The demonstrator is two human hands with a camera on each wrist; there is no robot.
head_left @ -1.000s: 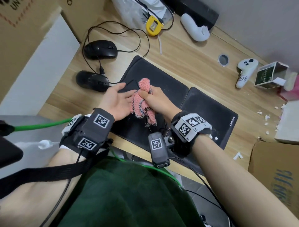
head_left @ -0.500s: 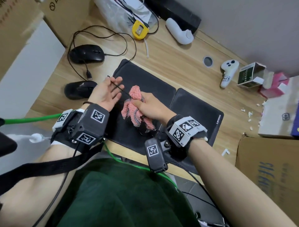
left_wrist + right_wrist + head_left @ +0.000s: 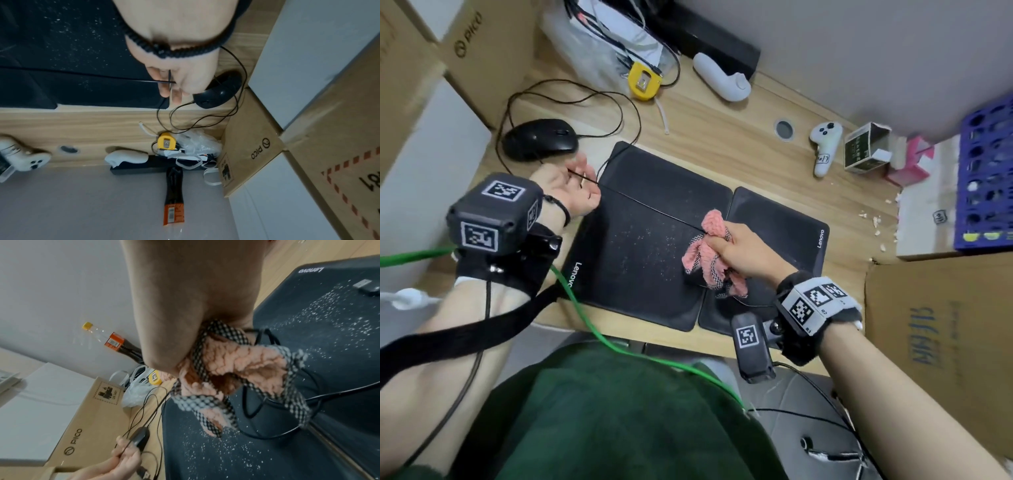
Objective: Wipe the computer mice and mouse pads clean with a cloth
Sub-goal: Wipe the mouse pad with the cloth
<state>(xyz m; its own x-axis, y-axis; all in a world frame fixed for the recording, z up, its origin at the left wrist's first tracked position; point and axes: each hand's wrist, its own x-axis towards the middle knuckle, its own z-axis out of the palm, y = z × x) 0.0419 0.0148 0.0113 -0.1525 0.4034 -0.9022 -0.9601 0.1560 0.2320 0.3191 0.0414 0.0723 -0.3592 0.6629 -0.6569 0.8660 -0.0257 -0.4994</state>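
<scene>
The right hand [image 3: 736,246] grips the pink cloth [image 3: 710,253] closed around a black cable [image 3: 647,205]. The left hand [image 3: 571,192] pinches the same cable, which runs tight from far left to near right above the left pad [image 3: 640,260]. Only the right wrist view shows cable loops lying under the cloth. A mouse [image 3: 539,138] lies far left, long axis left-right.

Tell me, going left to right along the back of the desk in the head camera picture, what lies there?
Black mouse → yellow tape measure → white handle-shaped gadget → round desk hole → white game controller → small green-and-white box.
</scene>
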